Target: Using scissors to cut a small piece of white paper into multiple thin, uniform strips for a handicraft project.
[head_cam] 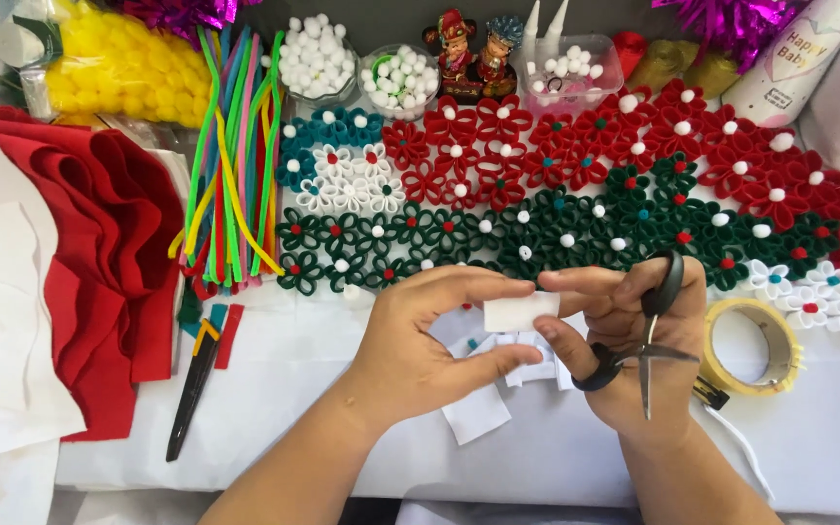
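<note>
While left hand (pixel 410 340) and right hand (pixel 634 335) pinched white strip (pixel 520 311) between fingers, black scissors (pixel 648 335) hung on right fingers; step judged: trimming strip; next cut required scissors reopened, strip steadied.

White-covered worktop (pixel 323 389), rows of red, green, teal and white felt flowers (pixel 575 194) across the back, bundle of coloured pipe cleaners (pixel 230 156) at left, folded red felt (pixel 114 262) beside it, tape roll (pixel 755 345) at right, white fabric scraps (pixel 478 408) near the middle, black tool (pixel 191 389) at front left
</note>
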